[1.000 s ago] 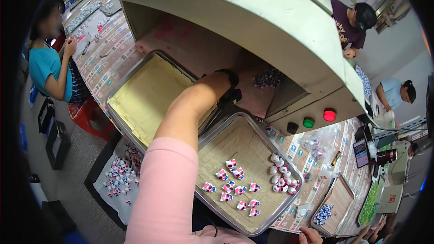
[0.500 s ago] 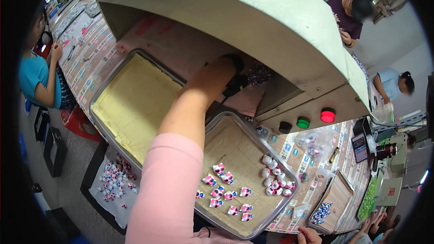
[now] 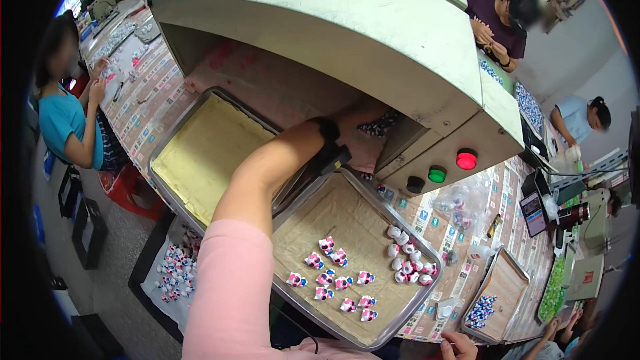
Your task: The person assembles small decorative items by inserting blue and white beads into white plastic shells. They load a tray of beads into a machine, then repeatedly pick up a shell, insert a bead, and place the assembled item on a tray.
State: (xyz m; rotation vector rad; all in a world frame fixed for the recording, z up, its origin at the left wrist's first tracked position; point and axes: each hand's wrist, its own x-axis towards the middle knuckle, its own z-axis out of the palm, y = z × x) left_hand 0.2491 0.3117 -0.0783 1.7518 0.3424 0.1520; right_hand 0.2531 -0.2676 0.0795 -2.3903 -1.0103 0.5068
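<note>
My left arm, in a pink sleeve with a black band at the wrist, reaches under the pale hood of a machine (image 3: 320, 20). My left hand (image 3: 370, 112) is in shadow there, beside a pile of small blue-and-white pieces (image 3: 380, 125); its fingers are hidden. Below the forearm lies a metal tray (image 3: 320, 210) with several small pink, white and blue figurines (image 3: 325, 277) and a cluster of round white-and-pink pieces (image 3: 408, 260). At the lower edge, my right hand (image 3: 459, 347) is partly cut off, its fingers curled and pinched; what they hold cannot be made out.
A second tray with a yellowish lining (image 3: 207, 153) sits at left. Below it is a black bin of figurines (image 3: 175, 270). Red and green buttons (image 3: 452, 167) are on the machine. A smaller tray (image 3: 513, 287) and a phone (image 3: 533, 213) lie right. Several people work around.
My left hand has gone further right under the hood, toward the pile. The view has shifted slightly. My right hand stays near the lower edge.
</note>
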